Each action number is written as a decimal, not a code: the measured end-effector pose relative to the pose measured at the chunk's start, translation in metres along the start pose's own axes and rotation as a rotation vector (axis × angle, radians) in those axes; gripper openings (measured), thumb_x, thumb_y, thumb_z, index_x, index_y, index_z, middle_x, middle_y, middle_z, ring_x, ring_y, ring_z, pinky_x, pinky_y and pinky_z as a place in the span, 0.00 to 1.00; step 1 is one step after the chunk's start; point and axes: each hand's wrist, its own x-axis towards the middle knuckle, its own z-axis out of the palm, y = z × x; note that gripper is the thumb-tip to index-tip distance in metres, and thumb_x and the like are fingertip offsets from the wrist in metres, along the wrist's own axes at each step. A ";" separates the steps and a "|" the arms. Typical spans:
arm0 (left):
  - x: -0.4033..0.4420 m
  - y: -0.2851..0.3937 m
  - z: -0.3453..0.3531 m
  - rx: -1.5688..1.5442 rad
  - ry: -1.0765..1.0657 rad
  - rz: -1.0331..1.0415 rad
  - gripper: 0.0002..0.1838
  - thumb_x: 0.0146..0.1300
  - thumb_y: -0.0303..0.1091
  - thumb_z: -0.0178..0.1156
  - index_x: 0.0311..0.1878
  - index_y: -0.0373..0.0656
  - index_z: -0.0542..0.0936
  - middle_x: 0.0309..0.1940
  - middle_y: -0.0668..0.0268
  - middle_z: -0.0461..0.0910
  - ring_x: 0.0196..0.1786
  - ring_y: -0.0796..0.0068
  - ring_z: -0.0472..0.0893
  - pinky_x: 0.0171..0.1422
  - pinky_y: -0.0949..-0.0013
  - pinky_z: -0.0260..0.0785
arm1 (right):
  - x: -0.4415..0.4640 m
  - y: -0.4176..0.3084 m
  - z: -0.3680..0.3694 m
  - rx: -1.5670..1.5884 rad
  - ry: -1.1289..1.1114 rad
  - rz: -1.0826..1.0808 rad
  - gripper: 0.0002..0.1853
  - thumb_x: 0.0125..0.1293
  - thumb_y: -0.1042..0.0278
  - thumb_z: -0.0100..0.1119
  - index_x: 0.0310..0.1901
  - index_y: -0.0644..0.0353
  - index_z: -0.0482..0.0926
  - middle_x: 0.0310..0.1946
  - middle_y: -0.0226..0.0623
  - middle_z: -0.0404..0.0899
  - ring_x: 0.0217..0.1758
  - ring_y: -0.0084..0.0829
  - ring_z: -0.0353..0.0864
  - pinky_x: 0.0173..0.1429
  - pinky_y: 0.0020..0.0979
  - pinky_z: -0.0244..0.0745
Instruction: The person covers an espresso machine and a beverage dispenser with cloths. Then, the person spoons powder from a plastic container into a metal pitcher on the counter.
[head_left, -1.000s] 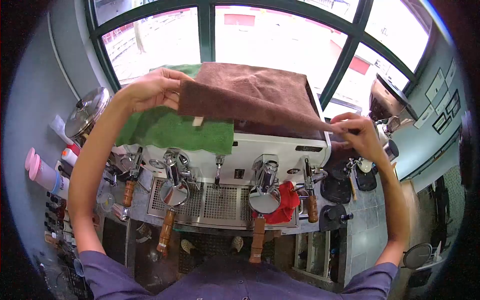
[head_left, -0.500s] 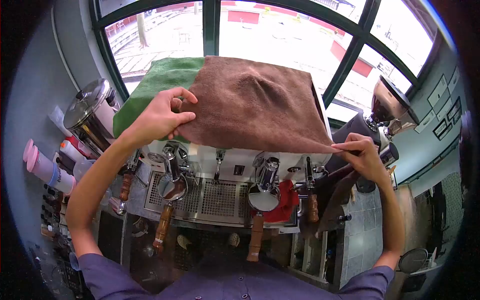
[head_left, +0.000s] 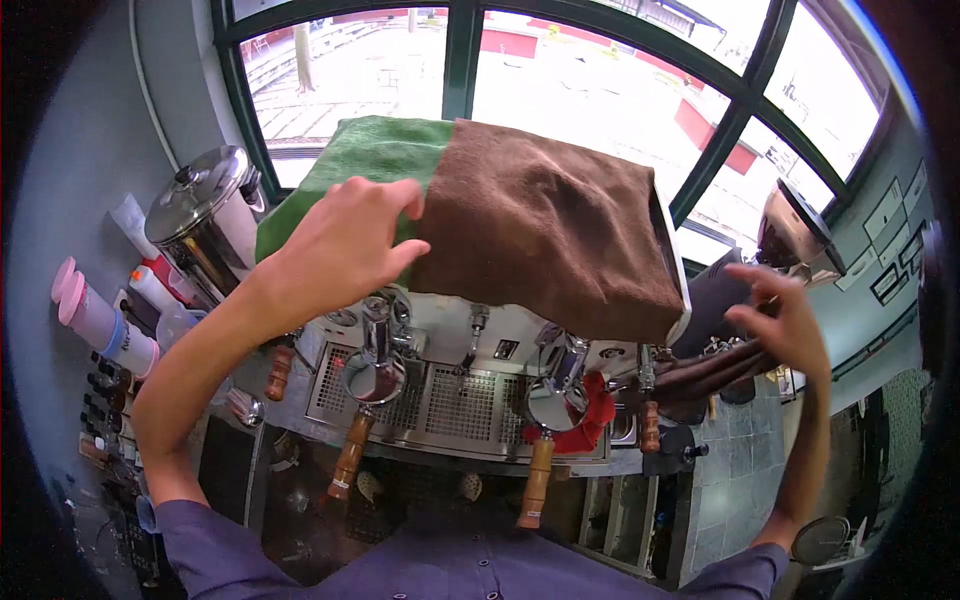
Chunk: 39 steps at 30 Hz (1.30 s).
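A brown cloth [head_left: 550, 220] lies over the right and middle top of a white espresso machine [head_left: 440, 318], its front edge drooping over the rim. Left of it, a green cloth [head_left: 385, 150] covers the rest of the top, partly hidden by my arm. My left hand [head_left: 350, 235] is over the green cloth by the brown one's left edge, thumb and fingers apart, nothing in it. Off the machine's right corner, my right hand [head_left: 780, 318] is in the air with loosely bent, parted fingers, holding nothing. Two portafilters with wooden handles [head_left: 350, 455] hang from the front.
A red cloth [head_left: 590, 420] rests on the drip tray [head_left: 470, 405] by the right portafilter. To the right stands a coffee grinder [head_left: 795, 235]. A steel lidded pot [head_left: 200, 200] and pink-lidded containers [head_left: 105, 325] are at left. Windows lie behind the machine.
Both hands have let go of the brown cloth. My right hand has moved right and away from its corner, and the cloth's front edge has dropped. The view has shifted slightly.
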 end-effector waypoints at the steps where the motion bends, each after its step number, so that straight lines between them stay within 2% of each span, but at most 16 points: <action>1: -0.001 0.011 -0.010 -0.058 -0.011 0.010 0.15 0.61 0.34 0.74 0.44 0.36 0.82 0.18 0.64 0.77 0.22 0.75 0.77 0.32 0.64 0.69 | 0.004 -0.013 -0.011 -0.065 0.096 -0.044 0.25 0.62 0.67 0.76 0.61 0.57 0.84 0.24 0.23 0.72 0.28 0.17 0.71 0.32 0.26 0.66; 5: 0.001 0.051 -0.035 -0.282 -0.096 0.277 0.23 0.63 0.43 0.74 0.53 0.36 0.82 0.25 0.66 0.80 0.27 0.77 0.78 0.32 0.66 0.70 | 0.023 -0.112 -0.053 0.014 0.334 -0.070 0.16 0.74 0.59 0.64 0.57 0.57 0.85 0.25 0.23 0.74 0.28 0.15 0.71 0.33 0.21 0.66; 8: 0.004 0.079 -0.037 -0.634 -0.002 0.589 0.25 0.63 0.38 0.72 0.47 0.21 0.79 0.24 0.47 0.81 0.31 0.62 0.85 0.37 0.58 0.77 | 0.029 -0.174 -0.047 0.018 0.462 -0.225 0.15 0.74 0.56 0.63 0.53 0.57 0.85 0.24 0.22 0.73 0.27 0.15 0.70 0.33 0.22 0.63; 10: -0.001 0.091 -0.045 -0.706 0.088 0.680 0.26 0.63 0.39 0.72 0.46 0.18 0.79 0.26 0.42 0.82 0.32 0.60 0.86 0.37 0.57 0.77 | 0.031 -0.210 -0.032 0.010 0.521 -0.307 0.16 0.74 0.55 0.62 0.51 0.58 0.85 0.23 0.22 0.72 0.26 0.15 0.69 0.32 0.22 0.62; 16: -0.033 0.054 -0.091 -0.988 0.112 0.570 0.19 0.67 0.34 0.65 0.40 0.19 0.82 0.27 0.40 0.83 0.33 0.55 0.87 0.40 0.54 0.78 | 0.062 -0.323 0.009 -0.051 0.716 -0.505 0.19 0.75 0.49 0.60 0.44 0.59 0.85 0.21 0.22 0.70 0.24 0.15 0.66 0.31 0.23 0.57; 19: -0.054 -0.012 -0.123 -0.754 0.245 0.559 0.16 0.69 0.35 0.60 0.44 0.27 0.86 0.30 0.42 0.85 0.36 0.55 0.88 0.46 0.53 0.77 | 0.087 -0.383 0.028 -0.067 0.803 -0.592 0.21 0.75 0.46 0.59 0.41 0.60 0.85 0.19 0.22 0.68 0.23 0.16 0.64 0.30 0.24 0.55; 22: -0.109 -0.056 -0.173 -0.378 0.599 0.690 0.14 0.70 0.36 0.62 0.48 0.36 0.89 0.30 0.52 0.87 0.35 0.62 0.87 0.46 0.58 0.77 | 0.108 -0.443 0.047 -0.068 0.868 -0.658 0.24 0.75 0.44 0.58 0.38 0.61 0.85 0.18 0.21 0.67 0.22 0.16 0.63 0.29 0.24 0.53; 23: -0.117 -0.063 -0.198 -0.408 0.238 0.605 0.23 0.75 0.45 0.57 0.55 0.30 0.83 0.39 0.49 0.86 0.37 0.62 0.87 0.47 0.59 0.81 | 0.113 -0.461 0.053 -0.065 0.885 -0.677 0.25 0.75 0.43 0.58 0.37 0.61 0.85 0.18 0.21 0.67 0.22 0.16 0.62 0.29 0.25 0.52; 26: -0.128 -0.084 -0.253 -0.747 -0.488 0.212 0.39 0.79 0.62 0.52 0.66 0.26 0.75 0.51 0.46 0.82 0.37 0.67 0.85 0.36 0.63 0.84 | 0.127 -0.514 0.065 -0.065 0.921 -0.714 0.28 0.76 0.40 0.57 0.33 0.62 0.84 0.17 0.21 0.65 0.21 0.16 0.61 0.28 0.25 0.50; 27: -0.127 -0.080 -0.252 -0.676 -0.289 0.079 0.39 0.79 0.63 0.51 0.63 0.27 0.78 0.48 0.48 0.82 0.36 0.69 0.84 0.30 0.65 0.81 | 0.132 -0.529 0.069 -0.064 0.928 -0.719 0.30 0.76 0.39 0.57 0.32 0.62 0.84 0.16 0.21 0.65 0.20 0.16 0.60 0.28 0.25 0.49; 30: -0.141 -0.134 -0.257 -0.728 -0.072 0.400 0.35 0.79 0.60 0.54 0.58 0.27 0.80 0.44 0.49 0.84 0.39 0.67 0.85 0.36 0.65 0.82 | 0.149 -0.572 0.086 0.040 0.925 -0.778 0.31 0.76 0.36 0.55 0.31 0.61 0.84 0.16 0.19 0.63 0.19 0.17 0.58 0.28 0.26 0.49; 31: -0.139 -0.139 -0.260 -0.466 0.058 0.509 0.34 0.78 0.57 0.57 0.60 0.27 0.78 0.47 0.47 0.83 0.43 0.65 0.85 0.43 0.63 0.82 | 0.150 -0.581 0.090 0.057 0.900 -0.832 0.32 0.76 0.36 0.55 0.31 0.61 0.85 0.15 0.19 0.63 0.18 0.17 0.57 0.28 0.26 0.49; 34: -0.154 -0.147 -0.259 -0.298 0.266 0.534 0.31 0.76 0.50 0.63 0.64 0.27 0.74 0.53 0.44 0.82 0.55 0.57 0.84 0.60 0.57 0.79 | 0.159 -0.609 0.099 0.103 0.918 -0.800 0.30 0.75 0.36 0.57 0.34 0.61 0.85 0.16 0.19 0.65 0.17 0.16 0.59 0.27 0.24 0.51; 36: -0.154 -0.150 -0.270 -0.520 0.192 0.354 0.33 0.76 0.52 0.62 0.65 0.28 0.74 0.55 0.44 0.82 0.59 0.56 0.83 0.60 0.56 0.79 | 0.174 -0.616 0.103 0.114 1.023 -0.827 0.30 0.74 0.37 0.58 0.36 0.62 0.86 0.16 0.20 0.68 0.17 0.15 0.62 0.26 0.23 0.52; 38: -0.159 -0.141 -0.292 -0.722 0.098 0.021 0.34 0.76 0.53 0.62 0.67 0.29 0.73 0.56 0.44 0.82 0.63 0.55 0.82 0.62 0.55 0.79 | 0.168 -0.621 0.098 0.142 0.870 -0.839 0.28 0.74 0.39 0.59 0.38 0.62 0.86 0.17 0.21 0.69 0.18 0.16 0.64 0.26 0.24 0.54; 39: -0.156 -0.165 -0.298 -0.763 -0.096 0.295 0.34 0.76 0.53 0.61 0.68 0.30 0.72 0.56 0.44 0.82 0.63 0.57 0.81 0.62 0.55 0.79 | 0.167 -0.623 0.100 0.136 0.848 -0.833 0.27 0.74 0.40 0.59 0.38 0.62 0.86 0.18 0.22 0.70 0.19 0.16 0.65 0.28 0.24 0.56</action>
